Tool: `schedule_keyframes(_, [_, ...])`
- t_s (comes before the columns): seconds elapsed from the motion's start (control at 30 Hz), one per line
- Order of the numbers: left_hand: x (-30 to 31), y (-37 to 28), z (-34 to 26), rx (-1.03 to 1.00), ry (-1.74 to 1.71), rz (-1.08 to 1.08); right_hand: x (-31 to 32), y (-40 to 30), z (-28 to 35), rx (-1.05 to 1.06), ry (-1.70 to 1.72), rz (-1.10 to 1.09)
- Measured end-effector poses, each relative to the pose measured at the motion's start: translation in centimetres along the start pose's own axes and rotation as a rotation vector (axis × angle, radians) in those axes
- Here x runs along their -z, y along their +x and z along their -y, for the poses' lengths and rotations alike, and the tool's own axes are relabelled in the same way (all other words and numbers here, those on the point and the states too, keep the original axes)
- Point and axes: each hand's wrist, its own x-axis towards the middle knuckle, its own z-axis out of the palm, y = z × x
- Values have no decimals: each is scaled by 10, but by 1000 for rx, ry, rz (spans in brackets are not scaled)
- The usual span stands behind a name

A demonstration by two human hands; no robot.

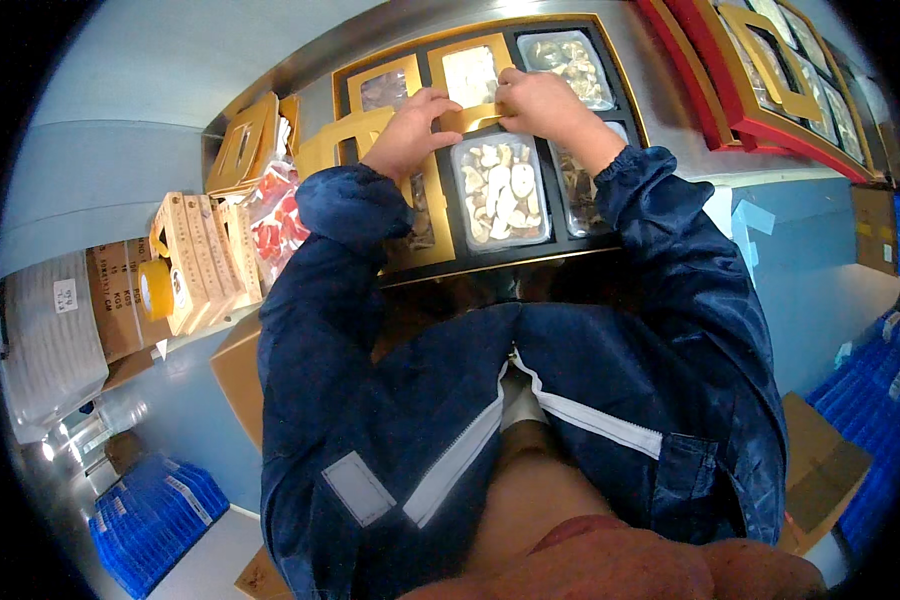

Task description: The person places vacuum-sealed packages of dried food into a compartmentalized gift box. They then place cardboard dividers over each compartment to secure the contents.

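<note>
A gold-rimmed gift box with black dividers (459, 259) lies before me, holding several clear plastic trays of dried food. My left hand (418, 135) and my right hand (536, 101) both hold a gold card sleeve with a window (482, 116) at its near edge, over the top middle tray of pale pieces. Below it sits an uncovered tray of sliced dried mushrooms (499, 191). At top right is another uncovered tray (566, 64). A gold sleeve (356, 79) frames the top left tray. Another gold sleeve lies at the lower left, partly hidden by my left forearm.
Red boxes with filled trays (780, 127) stand at the right. On the left are stacked gold sleeves (240, 146), a bag of red and white packets (277, 217), a wooden holder (202, 262) and yellow tape (155, 290). Blue crates (157, 517) and cardboard boxes (825, 457) stand lower down.
</note>
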Motion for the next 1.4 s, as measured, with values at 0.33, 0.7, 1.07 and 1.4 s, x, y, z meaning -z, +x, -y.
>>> schedule_keyframes(0.33, [-1, 0, -17, -20, 212, -64, -16, -10, 8, -3, -163, -53])
schedule_keyframes(0.7, [-12, -1, -21, -142, 290, -108, -9, -19, 22, -11, -152, -93])
schedule_keyframes(1.07, [-20, 5, -21, -206, 367, -121, -21, -19, 19, -34, -118, -142])
schedule_keyframes(1.4, [-23, -2, -34, -110, 400, -175, -19, -10, -2, -14, -29, 24])
